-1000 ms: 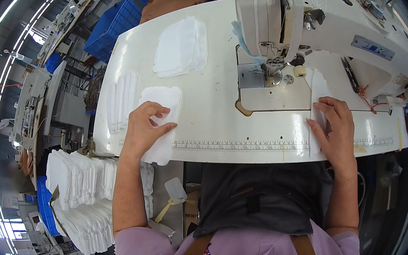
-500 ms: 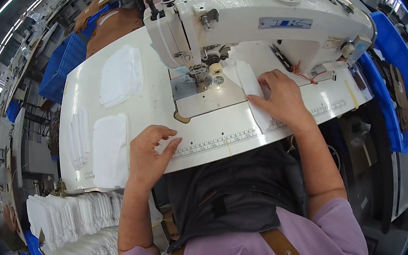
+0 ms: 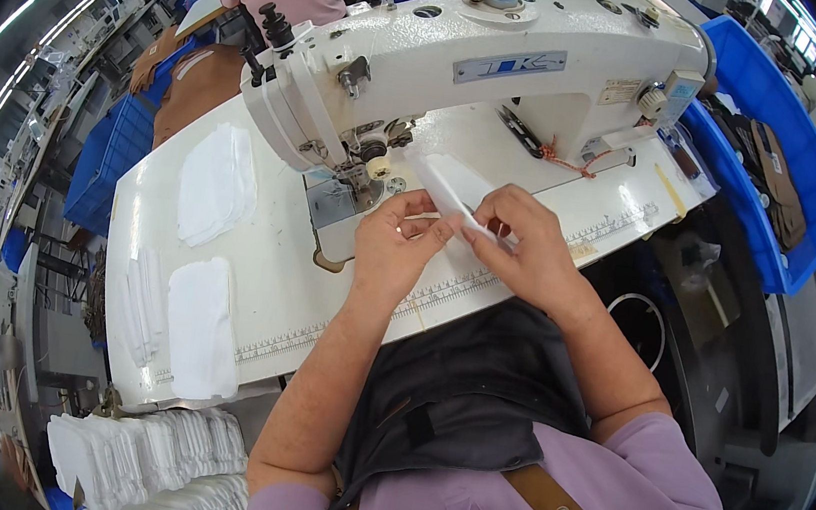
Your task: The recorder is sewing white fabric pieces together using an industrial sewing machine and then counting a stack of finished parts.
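Cloth, white and narrow [image 3: 449, 189], lies slantwise on the tabletop [image 3: 273, 295], to the right of the needle area [image 3: 365, 188] of the sewing machine [image 3: 510, 65], its near part between the two hands. The right hand [image 3: 533, 259] pinches that near part between thumb and fingers. The left hand [image 3: 390, 253] has thumb and forefinger drawn together at the left edge; whether they grip cloth or only touch it, I cannot tell. Handling this well probably calls for a light pinch, layers lined up edge to edge, and the far part left flat, since soft cloth like this would likely crease or skew under a hard tug. Working both sides evenly should hold the strip straight.

Beyond the right hand, small black snips [image 3: 520, 130] with an orange cord [image 3: 579, 166] lie under the machine's arm; the cord could snag cloth that strays that way. The machine's head stands close on the left, limiting room there. Farther left are two flat white stacks, one upper [image 3: 218, 183] and one lower [image 3: 203, 327], with thin strips [image 3: 142, 310] beside the lower one. A white pile [image 3: 143, 457] sits below the tabletop's left end.
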Demonstrator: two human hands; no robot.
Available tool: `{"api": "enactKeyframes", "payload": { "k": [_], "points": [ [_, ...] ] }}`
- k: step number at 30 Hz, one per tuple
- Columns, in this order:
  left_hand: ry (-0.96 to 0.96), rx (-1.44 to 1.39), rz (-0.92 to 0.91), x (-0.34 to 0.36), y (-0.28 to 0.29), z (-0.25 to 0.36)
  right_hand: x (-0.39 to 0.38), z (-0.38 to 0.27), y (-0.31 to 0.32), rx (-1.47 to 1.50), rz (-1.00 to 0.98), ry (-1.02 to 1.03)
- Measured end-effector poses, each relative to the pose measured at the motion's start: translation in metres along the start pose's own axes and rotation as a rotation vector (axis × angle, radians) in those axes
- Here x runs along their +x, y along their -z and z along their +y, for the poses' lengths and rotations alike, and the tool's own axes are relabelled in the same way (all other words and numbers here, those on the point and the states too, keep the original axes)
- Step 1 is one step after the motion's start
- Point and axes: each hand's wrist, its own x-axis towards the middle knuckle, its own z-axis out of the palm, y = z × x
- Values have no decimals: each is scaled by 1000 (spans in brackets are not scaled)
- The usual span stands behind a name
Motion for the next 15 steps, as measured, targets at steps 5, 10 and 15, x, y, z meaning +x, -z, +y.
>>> {"api": "enactKeyframes", "payload": {
  "k": [5, 10, 15],
  "points": [
    [87, -291, 57, -10, -3, -3, -13, -3, -3, 74, 4, -2],
    [9, -310, 84, -29, -5, 7, -16, -3, -13, 507, -75, -248],
    [-37, -331, 76, -44, 2, 3, -16, -11, -15, 991, -254, -525]
  ]
}}
